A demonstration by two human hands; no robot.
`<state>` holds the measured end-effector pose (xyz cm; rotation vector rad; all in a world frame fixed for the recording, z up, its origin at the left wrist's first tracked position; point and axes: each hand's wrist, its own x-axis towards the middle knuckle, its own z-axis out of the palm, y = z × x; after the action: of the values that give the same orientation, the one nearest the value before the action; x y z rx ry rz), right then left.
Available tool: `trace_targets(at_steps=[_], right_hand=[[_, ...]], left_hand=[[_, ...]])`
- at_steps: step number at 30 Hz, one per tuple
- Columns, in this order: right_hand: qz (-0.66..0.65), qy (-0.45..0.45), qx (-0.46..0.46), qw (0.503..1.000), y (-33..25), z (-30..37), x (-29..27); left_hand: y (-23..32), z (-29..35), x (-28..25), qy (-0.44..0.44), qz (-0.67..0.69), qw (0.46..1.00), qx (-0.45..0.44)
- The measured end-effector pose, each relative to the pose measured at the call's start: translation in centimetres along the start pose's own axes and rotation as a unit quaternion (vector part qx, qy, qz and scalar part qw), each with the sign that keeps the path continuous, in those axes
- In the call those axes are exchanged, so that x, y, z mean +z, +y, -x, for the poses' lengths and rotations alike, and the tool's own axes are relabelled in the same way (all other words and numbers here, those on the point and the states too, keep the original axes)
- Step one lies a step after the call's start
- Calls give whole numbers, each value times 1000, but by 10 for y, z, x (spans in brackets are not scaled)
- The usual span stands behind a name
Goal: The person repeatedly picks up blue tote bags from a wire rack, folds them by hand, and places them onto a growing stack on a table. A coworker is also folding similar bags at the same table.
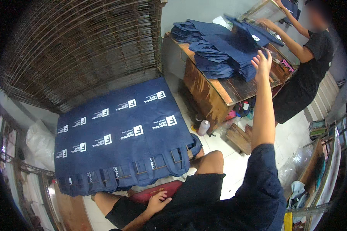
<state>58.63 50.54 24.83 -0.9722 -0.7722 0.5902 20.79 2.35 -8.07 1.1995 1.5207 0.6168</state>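
My right arm stretches up and forward, and my right hand [262, 65] is raised with its fingers apart and nothing in them. It appears in front of a pile of navy fabric bags [219, 42] on the wooden table; whether it touches them I cannot tell. My left hand [158, 203] rests over my lap beside a red rounded seat or cushion [152, 193], fingers loosely bent and empty. Before my knees, navy bags with white prints [115, 123] lie side by side on a rack, their handles [177, 163] hanging over the near edge.
A co-worker [314, 57] stands at the wooden table's [223, 90] far right, hands at a framed panel [268, 11] and a bag. A stack of wire racks [92, 42] fills the upper left. A white bottle [203, 128] and wooden stool [239, 138] are on the floor.
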Motion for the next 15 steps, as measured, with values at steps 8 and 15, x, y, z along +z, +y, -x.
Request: trace_targets(at_steps=[8, 15], right_hand=[[519, -2, -113, 847, 61, -42, 10], [428, -86, -347, 830, 31, -3, -19]], left_hand=[[-15, 0, -3, 64, -27, 998, -6], [16, -13, -11, 85, -21, 995, 57]])
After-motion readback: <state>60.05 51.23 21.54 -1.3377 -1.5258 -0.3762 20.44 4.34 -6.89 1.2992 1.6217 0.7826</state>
